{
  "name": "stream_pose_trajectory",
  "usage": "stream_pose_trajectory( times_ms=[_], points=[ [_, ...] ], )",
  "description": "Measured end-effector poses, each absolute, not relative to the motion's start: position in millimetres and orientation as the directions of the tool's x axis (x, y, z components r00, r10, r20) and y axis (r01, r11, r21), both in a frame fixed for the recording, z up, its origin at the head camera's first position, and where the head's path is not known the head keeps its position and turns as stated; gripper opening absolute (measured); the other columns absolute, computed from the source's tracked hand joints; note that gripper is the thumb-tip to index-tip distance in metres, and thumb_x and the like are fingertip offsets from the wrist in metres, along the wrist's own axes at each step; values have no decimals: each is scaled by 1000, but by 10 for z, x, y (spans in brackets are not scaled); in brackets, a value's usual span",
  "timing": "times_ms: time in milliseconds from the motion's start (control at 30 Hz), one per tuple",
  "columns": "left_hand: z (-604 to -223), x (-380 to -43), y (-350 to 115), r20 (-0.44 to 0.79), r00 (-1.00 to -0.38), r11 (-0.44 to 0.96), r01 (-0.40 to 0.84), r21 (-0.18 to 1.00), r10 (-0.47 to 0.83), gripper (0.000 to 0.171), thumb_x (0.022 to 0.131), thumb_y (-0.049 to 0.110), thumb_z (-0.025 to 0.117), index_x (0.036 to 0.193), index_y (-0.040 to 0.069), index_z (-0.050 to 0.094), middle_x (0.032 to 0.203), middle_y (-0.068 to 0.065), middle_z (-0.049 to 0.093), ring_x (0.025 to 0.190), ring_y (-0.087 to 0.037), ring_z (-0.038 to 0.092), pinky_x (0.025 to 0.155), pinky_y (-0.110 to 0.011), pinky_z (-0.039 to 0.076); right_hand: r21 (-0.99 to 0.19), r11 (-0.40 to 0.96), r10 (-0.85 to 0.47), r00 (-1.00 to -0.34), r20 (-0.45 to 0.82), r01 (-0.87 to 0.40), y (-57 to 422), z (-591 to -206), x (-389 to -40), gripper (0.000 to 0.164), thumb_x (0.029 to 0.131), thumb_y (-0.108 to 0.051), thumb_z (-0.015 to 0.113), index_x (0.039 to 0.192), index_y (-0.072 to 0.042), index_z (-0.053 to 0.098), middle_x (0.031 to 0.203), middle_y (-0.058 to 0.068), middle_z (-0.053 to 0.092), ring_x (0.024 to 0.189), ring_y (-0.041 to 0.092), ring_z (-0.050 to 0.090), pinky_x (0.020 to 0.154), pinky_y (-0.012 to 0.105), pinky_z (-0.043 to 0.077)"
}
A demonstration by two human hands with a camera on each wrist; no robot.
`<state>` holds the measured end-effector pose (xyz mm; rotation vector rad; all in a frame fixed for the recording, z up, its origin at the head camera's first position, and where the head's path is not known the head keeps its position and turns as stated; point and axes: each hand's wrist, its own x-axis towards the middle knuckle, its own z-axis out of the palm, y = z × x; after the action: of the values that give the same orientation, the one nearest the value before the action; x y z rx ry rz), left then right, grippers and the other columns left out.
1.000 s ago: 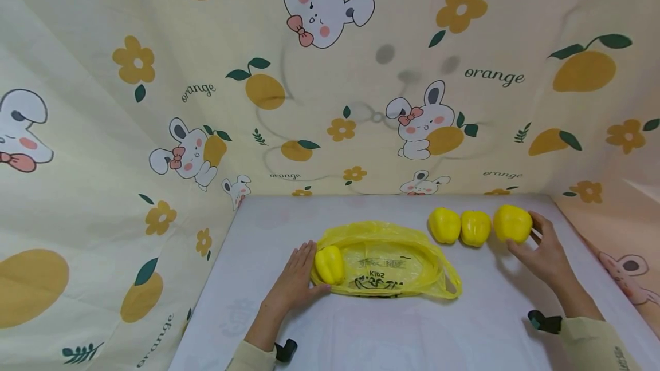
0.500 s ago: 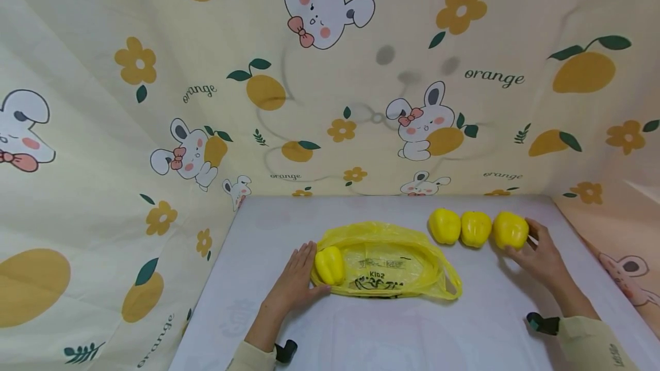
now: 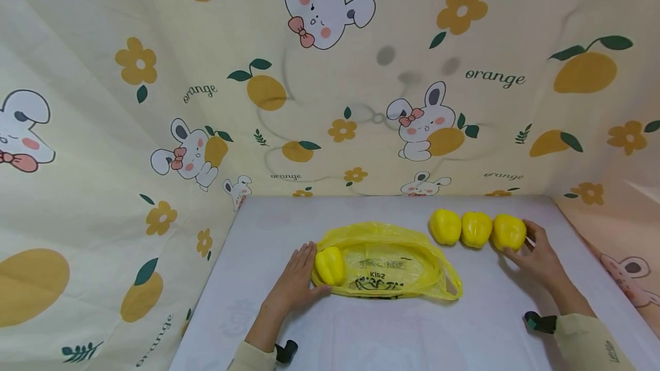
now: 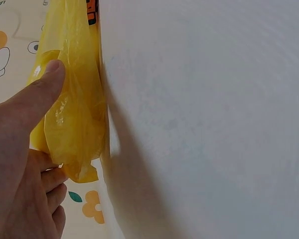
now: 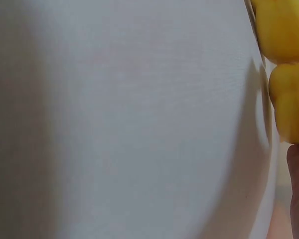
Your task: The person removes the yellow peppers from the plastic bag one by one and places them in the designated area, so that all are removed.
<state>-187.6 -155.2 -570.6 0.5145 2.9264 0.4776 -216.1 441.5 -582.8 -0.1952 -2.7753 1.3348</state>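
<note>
The left hand (image 3: 294, 280) lay with straight fingers against the left end of a plastic bag (image 3: 376, 229), its thumb along the near edge. A bagged pepper (image 3: 330, 265) sat just inside that end; the bag lay gaping on the bench (image 3: 381, 339). Farther right and behind stood a first pepper (image 3: 446, 227), then a middle pepper (image 3: 476, 229). Last came the end pepper (image 3: 509, 232), gripped between thumb and fingers of the right hand (image 3: 542, 256). It had moved lower and closer to its neighbour, apparently closing up a row of three; whether it bore on the bench was unclear.
</note>
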Motion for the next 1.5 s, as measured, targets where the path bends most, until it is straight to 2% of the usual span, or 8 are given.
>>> stream_pose_trajectory(
  times_ms=[500, 867, 1200, 1367, 1500],
  points=[
    [-5697, -1878, -1549, -77, -932, 891, 311, 330, 354, 114, 95, 64, 73, 173, 6, 13, 180, -10, 15, 167, -27, 14, 136, -47, 12, -795, 599, 122, -992, -27, 95, 4429, -5854, -2217, 107, 100, -11, 73, 165, 6, -9, 167, 46, -2, 151, 69, 9, 118, 80, 19],
    [-5724, -1889, -1555, -86, -931, 897, 313, 313, 355, 116, 94, 66, 72, 173, 6, 11, 180, -10, 14, 167, -26, 13, 136, -47, 11, -791, 602, 128, -991, -46, 114, 4454, -5845, -2174, 109, 104, -24, 73, 165, 6, -13, 163, 51, 1, 150, 71, 11, 118, 80, 19],
    [-5725, -1883, -1558, -64, -927, 896, 338, 289, 370, 114, 95, 65, 72, 172, 4, 14, 179, -13, 17, 166, -28, 16, 136, -47, 13, -795, 602, 100, -995, -17, 74, 4461, -5833, -2140, 110, 105, -33, 72, 165, 7, -12, 164, 50, -2, 150, 71, 9, 117, 82, 18],
    [-5731, -1887, -1557, -68, -928, 899, 333, 284, 366, 114, 95, 65, 72, 172, 4, 13, 179, -13, 17, 166, -28, 16, 136, -47, 13, -776, 629, 108, -994, 23, 50, 4452, -5820, -2116, 108, 104, -31, 73, 166, 7, -8, 167, 46, -3, 150, 70, 10, 116, 83, 20],
    [-5729, -1886, -1556, -70, -930, 899, 327, 290, 361, 115, 95, 65, 72, 172, 5, 13, 179, -13, 17, 166, -28, 16, 136, -47, 13, -764, 645, 101, -991, 84, 1, 4420, -5800, -2090, 104, 104, -26, 73, 167, 7, -3, 168, 44, 2, 150, 69, 14, 116, 81, 20]
  ],
)
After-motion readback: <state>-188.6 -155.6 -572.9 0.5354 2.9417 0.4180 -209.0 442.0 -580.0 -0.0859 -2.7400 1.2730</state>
